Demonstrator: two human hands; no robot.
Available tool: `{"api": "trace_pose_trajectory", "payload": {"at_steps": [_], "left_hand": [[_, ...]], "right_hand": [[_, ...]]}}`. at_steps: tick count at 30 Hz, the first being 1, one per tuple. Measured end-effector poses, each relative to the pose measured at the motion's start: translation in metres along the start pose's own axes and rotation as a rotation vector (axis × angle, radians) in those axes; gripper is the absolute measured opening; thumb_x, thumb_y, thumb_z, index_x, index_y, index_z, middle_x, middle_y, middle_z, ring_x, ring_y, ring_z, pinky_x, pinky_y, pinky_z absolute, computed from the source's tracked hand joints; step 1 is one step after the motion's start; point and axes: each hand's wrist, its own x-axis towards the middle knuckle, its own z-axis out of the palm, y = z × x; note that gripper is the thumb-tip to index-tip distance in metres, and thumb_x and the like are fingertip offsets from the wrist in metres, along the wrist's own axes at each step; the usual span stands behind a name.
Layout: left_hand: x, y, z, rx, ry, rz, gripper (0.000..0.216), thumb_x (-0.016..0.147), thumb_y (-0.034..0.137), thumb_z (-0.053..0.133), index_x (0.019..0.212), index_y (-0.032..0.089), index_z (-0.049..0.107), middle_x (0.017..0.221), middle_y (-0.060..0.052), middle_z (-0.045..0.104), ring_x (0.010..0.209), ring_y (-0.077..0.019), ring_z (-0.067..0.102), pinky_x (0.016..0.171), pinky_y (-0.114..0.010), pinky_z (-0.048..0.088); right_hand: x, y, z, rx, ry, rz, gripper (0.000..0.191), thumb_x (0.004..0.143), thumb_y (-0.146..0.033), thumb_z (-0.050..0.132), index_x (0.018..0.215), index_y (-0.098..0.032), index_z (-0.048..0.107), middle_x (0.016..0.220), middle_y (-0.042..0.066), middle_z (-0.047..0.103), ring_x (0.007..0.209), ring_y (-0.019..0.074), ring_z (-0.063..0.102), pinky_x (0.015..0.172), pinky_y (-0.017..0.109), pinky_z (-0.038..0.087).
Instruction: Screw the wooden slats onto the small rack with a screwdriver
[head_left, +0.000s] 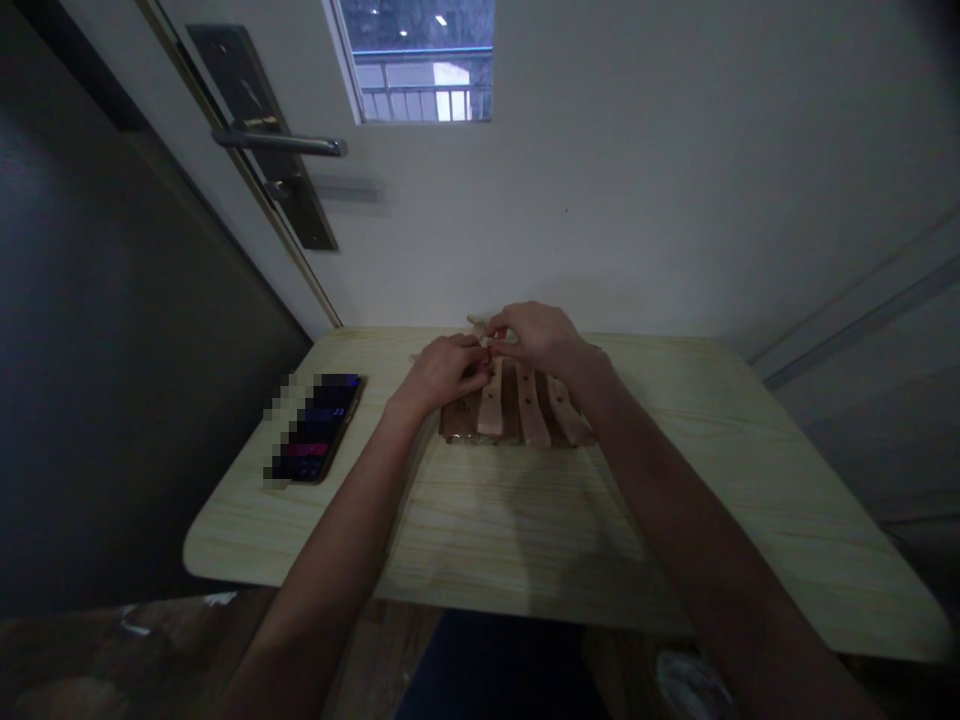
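Observation:
Both of my hands meet over a brown, shiny-surfaced block or pack [461, 424] near the table's back edge. Several pale wooden handle-shaped pieces with dark dots lie across it, among them a left piece [491, 408] and a middle piece [532, 415]. My left hand [446, 372] is closed at the far end of the left piece, thumb and fingers drawn together. From the right, my right hand [541, 335] reaches in with thumb and index finger pinched by the left fingertips. Whatever sits between the fingertips is too small and dark to make out. A pale wooden tip [477, 323] shows behind them.
A phone [315, 430] with a lit, partly pixelated screen lies at the left of the light wood-grain table [480, 540]. Behind the table stands a white door [660, 180] with a metal lever handle [289, 143] and a small window [420, 60].

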Motion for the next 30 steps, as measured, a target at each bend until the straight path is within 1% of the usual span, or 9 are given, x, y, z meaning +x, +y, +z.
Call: {"api": "trace_pose_trajectory", "payload": {"at_steps": [3, 7, 13, 16, 21, 26, 30], "left_hand": [[-0.001, 0.005, -0.003, 0.007, 0.015, -0.05, 0.019, 0.087, 0.028, 0.053, 0.093, 0.017, 0.067, 0.093, -0.009, 0.069, 0.081, -0.022, 0.063, 0.067, -0.03, 0.042], [-0.002, 0.011, -0.006, 0.008, 0.037, -0.083, 0.022, 0.088, 0.028, 0.05, 0.097, 0.018, 0.067, 0.089, -0.007, 0.07, 0.076, -0.0203, 0.062, 0.062, -0.028, 0.038], [-0.002, 0.006, -0.003, -0.011, 0.024, -0.088, 0.02, 0.085, 0.03, 0.051, 0.081, 0.018, 0.066, 0.076, -0.005, 0.067, 0.066, -0.0181, 0.058, 0.057, -0.028, 0.033], [-0.002, 0.003, 0.0, -0.042, 0.021, -0.085, 0.019, 0.083, 0.03, 0.051, 0.077, 0.017, 0.064, 0.074, -0.005, 0.066, 0.065, -0.0179, 0.056, 0.058, -0.028, 0.033], [-0.002, 0.002, 0.004, -0.074, 0.024, -0.058, 0.018, 0.083, 0.03, 0.05, 0.078, 0.017, 0.063, 0.079, -0.007, 0.067, 0.069, -0.0191, 0.058, 0.063, -0.03, 0.039], [-0.001, 0.004, 0.003, -0.073, 0.016, -0.046, 0.02, 0.084, 0.03, 0.048, 0.078, 0.017, 0.062, 0.084, -0.009, 0.068, 0.076, -0.0212, 0.062, 0.067, -0.031, 0.043], [0.0, 0.004, 0.003, -0.071, 0.001, -0.047, 0.021, 0.085, 0.029, 0.047, 0.079, 0.017, 0.063, 0.085, -0.009, 0.069, 0.076, -0.0216, 0.062, 0.067, -0.032, 0.044]], "right_hand": [[0.0, -0.002, 0.0, -0.052, -0.025, 0.003, 0.021, 0.088, -0.031, 0.064, 0.103, -0.022, 0.075, 0.104, 0.008, 0.075, 0.098, 0.0236, 0.066, 0.079, 0.032, 0.046], [-0.001, -0.007, -0.005, -0.128, -0.086, -0.021, 0.023, 0.089, -0.031, 0.062, 0.107, -0.023, 0.074, 0.106, 0.006, 0.073, 0.101, 0.0223, 0.065, 0.078, 0.03, 0.044], [0.0, -0.006, -0.007, -0.139, -0.076, 0.007, 0.025, 0.089, -0.034, 0.064, 0.108, -0.021, 0.073, 0.106, 0.007, 0.073, 0.099, 0.0222, 0.065, 0.074, 0.03, 0.042], [-0.001, -0.002, -0.005, -0.12, -0.068, 0.022, 0.024, 0.088, -0.034, 0.064, 0.106, -0.02, 0.073, 0.105, 0.007, 0.073, 0.098, 0.0222, 0.065, 0.074, 0.03, 0.042], [-0.002, 0.003, -0.001, -0.046, -0.035, 0.028, 0.028, 0.087, -0.035, 0.066, 0.108, -0.018, 0.073, 0.107, 0.007, 0.073, 0.099, 0.0211, 0.064, 0.08, 0.029, 0.043], [-0.001, 0.003, -0.002, -0.024, -0.073, 0.03, 0.027, 0.085, -0.035, 0.066, 0.107, -0.02, 0.073, 0.107, 0.007, 0.073, 0.1, 0.0229, 0.064, 0.08, 0.031, 0.044], [-0.001, 0.004, -0.002, 0.005, -0.066, 0.01, 0.026, 0.086, -0.033, 0.066, 0.108, -0.02, 0.073, 0.109, 0.008, 0.073, 0.101, 0.022, 0.064, 0.084, 0.031, 0.045]]}}
